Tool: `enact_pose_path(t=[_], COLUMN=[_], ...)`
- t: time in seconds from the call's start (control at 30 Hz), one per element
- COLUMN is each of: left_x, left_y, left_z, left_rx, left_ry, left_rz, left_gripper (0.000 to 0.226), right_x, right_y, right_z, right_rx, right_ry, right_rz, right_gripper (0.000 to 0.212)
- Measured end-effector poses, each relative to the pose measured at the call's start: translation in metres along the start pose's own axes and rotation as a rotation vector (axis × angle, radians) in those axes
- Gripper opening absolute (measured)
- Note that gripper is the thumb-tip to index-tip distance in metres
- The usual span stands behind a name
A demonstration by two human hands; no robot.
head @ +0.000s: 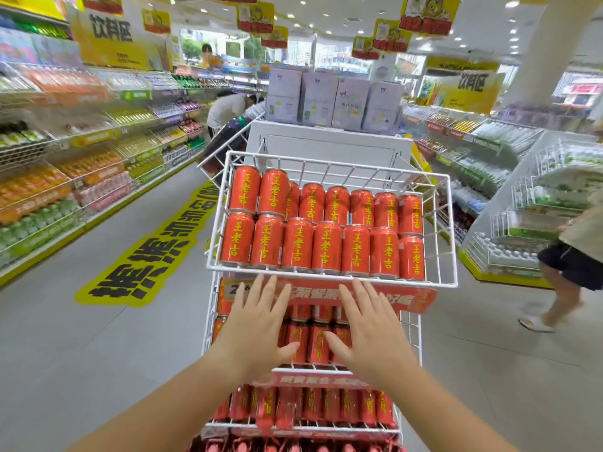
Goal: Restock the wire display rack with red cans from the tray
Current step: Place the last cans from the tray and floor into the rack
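Red cans (pixel 323 230) filling the white wire rack (pixel 332 282); left hand (pixel 257 324) and right hand (pixel 368 324) spread, empty, below.

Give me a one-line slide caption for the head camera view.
Both open hands, left and right, reach toward the top basket of red cans.

Glossy metal red cans (pixel 297 244) fill a white-coated wire display rack (pixel 331 278).

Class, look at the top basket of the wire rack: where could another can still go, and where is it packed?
In the top basket, bare room runs behind the red cans, along the back wire wall, widest toward the right. The front row is crowded, cans side by side from wall to wall. Both open hands, left hand and right hand, hover below.
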State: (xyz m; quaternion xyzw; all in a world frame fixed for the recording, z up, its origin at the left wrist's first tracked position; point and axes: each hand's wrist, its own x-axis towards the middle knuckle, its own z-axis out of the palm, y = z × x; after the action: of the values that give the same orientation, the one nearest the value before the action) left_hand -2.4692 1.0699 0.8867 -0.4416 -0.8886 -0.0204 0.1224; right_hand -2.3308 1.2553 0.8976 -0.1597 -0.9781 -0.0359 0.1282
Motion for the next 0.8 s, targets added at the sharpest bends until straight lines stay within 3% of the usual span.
enact_pose_path(t=[0.4,0.8], left_x=[-0.026,-0.126], left_y=[0.122,0.176], left_z=[0.108,0.348], left_rx=[-0.019,-0.096], left_ry=[-0.246,-0.58], left_rz=[-0.179,-0.212], left_gripper=[0.1,0.098], right_x=[-0.088,-0.191], right_y=[0.107,0.133], right_z=[0.11,0.353], right_rx=[0.052,0.127], right_ry=[-0.259,-0.599], right_rz=[-0.124,-0.099], right_gripper=[0.083,0.084])
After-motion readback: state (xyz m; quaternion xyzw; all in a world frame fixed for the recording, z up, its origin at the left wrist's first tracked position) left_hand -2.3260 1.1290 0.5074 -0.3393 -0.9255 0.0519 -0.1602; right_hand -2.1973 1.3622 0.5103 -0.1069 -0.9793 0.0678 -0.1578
